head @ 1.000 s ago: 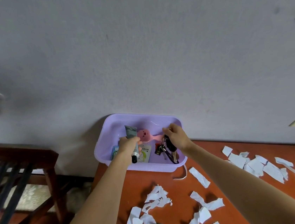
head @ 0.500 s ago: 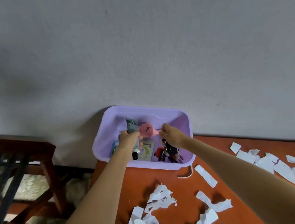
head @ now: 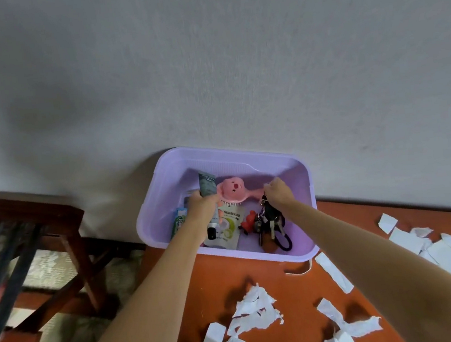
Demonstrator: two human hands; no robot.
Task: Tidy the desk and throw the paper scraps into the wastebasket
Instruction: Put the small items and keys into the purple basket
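Observation:
A lilac plastic basket [head: 311, 254] stands on the red-brown desk [head: 274, 291] against the wall. My left hand [head: 201, 204] is inside it, closed around a grey tube [head: 206, 184] whose black cap points toward me. My right hand [head: 277, 194] is also in the basket, fingers closed on the top of a bunch of keys [head: 269, 223] that rests on the basket floor. A pink animal-face hairbrush [head: 232, 189] lies between my hands. White paper scraps [head: 251, 312] are scattered over the desk, with more paper scraps [head: 435, 248] at the right.
In the basket also lie a white sachet [head: 229, 226], a green gum pack [head: 178, 224], a small red figure [head: 248, 220] and a dark hair tie [head: 284, 241]. A dark wooden chair [head: 31, 249] stands left of the desk. No wastebasket is in view.
The view has shifted so the basket sits more central. My right hand has lowered the keys onto the basket floor. My left hand has kept hold of the tube inside the basket.

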